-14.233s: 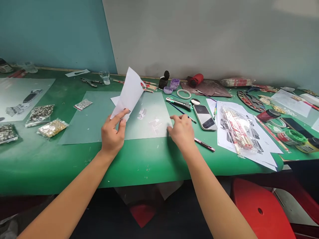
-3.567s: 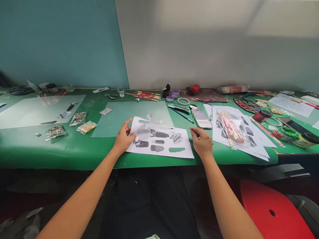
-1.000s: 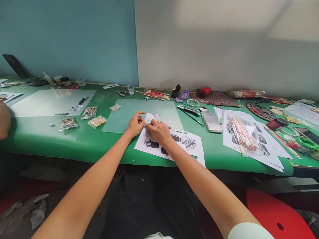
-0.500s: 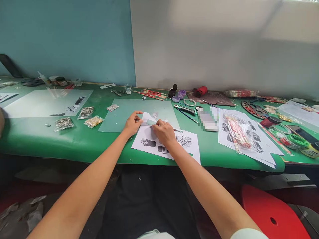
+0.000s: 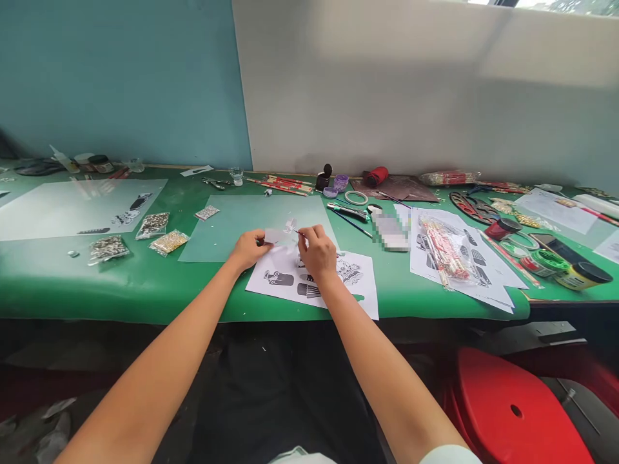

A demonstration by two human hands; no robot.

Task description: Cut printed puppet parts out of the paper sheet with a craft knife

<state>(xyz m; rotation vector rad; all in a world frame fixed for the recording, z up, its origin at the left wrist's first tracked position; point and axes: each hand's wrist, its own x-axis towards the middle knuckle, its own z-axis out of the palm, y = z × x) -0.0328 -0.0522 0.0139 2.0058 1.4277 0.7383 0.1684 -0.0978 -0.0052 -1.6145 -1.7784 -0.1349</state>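
My left hand (image 5: 249, 250) is closed, pinching a small pale piece of paper (image 5: 275, 236) by its left end. Opposite it, my right hand (image 5: 319, 252) grips a thin, dark pen-like tool (image 5: 300, 232), its tip pointing left toward the paper piece. Whether the tip touches the piece I cannot tell. Both hands hover over a white sheet printed with black figures (image 5: 264, 290), partly covered by my right hand and wrist. Behind the sheet lies a translucent mat (image 5: 217, 235) with small clear scraps on it.
Bead packets (image 5: 169, 242) lie at the left. Behind are red-and-cream sticks (image 5: 285, 185) and a dark open jar (image 5: 323, 182). Rightward are a green cutter (image 5: 349, 212), a white roll of tape (image 5: 356, 198), a bagged stick bundle (image 5: 445, 251) and paint jars (image 5: 585, 276). A red stool (image 5: 522, 393) stands below.
My right hand now has a thin tool in its fingers. The pale piece, earlier reaching between both hands, is now in my left hand. The view has shifted slightly right.
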